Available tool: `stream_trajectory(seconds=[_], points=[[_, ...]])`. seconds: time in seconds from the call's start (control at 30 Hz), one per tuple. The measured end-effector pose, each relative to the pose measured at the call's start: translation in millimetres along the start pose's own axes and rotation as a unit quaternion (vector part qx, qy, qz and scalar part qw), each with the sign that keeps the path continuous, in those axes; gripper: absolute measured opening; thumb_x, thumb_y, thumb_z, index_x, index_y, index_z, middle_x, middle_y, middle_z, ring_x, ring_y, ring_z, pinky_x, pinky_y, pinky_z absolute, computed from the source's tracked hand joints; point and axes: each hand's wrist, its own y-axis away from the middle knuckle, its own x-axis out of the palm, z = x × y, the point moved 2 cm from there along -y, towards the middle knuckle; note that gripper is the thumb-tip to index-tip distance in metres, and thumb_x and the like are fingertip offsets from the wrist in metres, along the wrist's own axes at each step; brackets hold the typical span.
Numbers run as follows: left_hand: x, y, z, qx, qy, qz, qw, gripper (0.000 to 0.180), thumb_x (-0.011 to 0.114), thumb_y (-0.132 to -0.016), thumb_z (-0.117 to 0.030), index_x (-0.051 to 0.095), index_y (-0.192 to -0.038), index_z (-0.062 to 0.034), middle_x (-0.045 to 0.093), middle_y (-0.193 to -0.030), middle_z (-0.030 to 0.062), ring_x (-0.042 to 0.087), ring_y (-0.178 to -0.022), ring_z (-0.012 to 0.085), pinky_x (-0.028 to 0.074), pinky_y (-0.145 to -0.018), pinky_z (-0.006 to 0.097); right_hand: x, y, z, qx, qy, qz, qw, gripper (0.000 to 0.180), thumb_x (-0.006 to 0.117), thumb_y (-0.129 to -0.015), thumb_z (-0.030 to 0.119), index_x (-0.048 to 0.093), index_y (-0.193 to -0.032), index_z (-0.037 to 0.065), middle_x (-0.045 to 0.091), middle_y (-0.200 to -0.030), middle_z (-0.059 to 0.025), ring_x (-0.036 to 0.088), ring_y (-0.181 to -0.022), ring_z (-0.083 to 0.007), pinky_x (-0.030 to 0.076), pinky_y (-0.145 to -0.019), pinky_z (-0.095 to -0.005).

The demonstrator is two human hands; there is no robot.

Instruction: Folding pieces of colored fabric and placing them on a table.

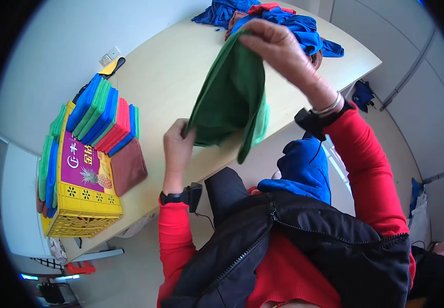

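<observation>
A green cloth [232, 92] hangs loosely in the air over the near edge of the table. My right hand [275, 49] pinches its upper corner, and my left hand [177, 146] grips its lower left edge. Below it, blue fabric [304, 167] lies over my lap. To the left of my left hand, folded cloths [106, 118] in blue, green and red stand in a tight row by a yellow crate [86, 210]. A folded brown cloth [128, 167] leans at the crate's near end.
Crumpled blue, red and brown cloths [299, 25] lie heaped at the far end of the pale table [165, 66]. More folded cloths [50, 164] hang along the crate's left side. A wall socket [110, 55] sits behind. Blue items [364, 95] lie on the floor at right.
</observation>
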Motion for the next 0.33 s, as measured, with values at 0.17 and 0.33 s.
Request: stream_trajectory(seconds=[0.17,0.33], points=[[-46.6,-23.5,11.5,0.032,-0.101,-0.057,0.993,0.013,0.069,-0.088,-0.006,0.065,-0.099,-0.0006,0.064,-0.077,0.015,0.061,-0.066,0.0196,0.049,-0.062,0.033,-33.4,-18.9,21.8,0.002,0.035,-0.008,0.999,0.011,0.063,-0.096,0.014,0.068,-0.101,0.005,0.07,-0.09,-0.0096,0.068,-0.08,-0.0228,0.054,-0.069,-0.0341],[-89.2,-37.2,-7.2,0.094,-0.154,-0.11,0.977,0.012,0.07,-0.088,-0.009,0.067,-0.098,-0.0031,0.069,-0.091,0.0196,0.072,-0.082,0.0253,0.054,-0.071,0.036,-48.4,-21.9,24.7,0.046,-0.045,0.001,0.998,0.02,0.063,-0.098,0.02,0.067,-0.11,0.005,0.074,-0.099,-0.0144,0.072,-0.082,-0.0298,0.059,-0.074,-0.0346]])
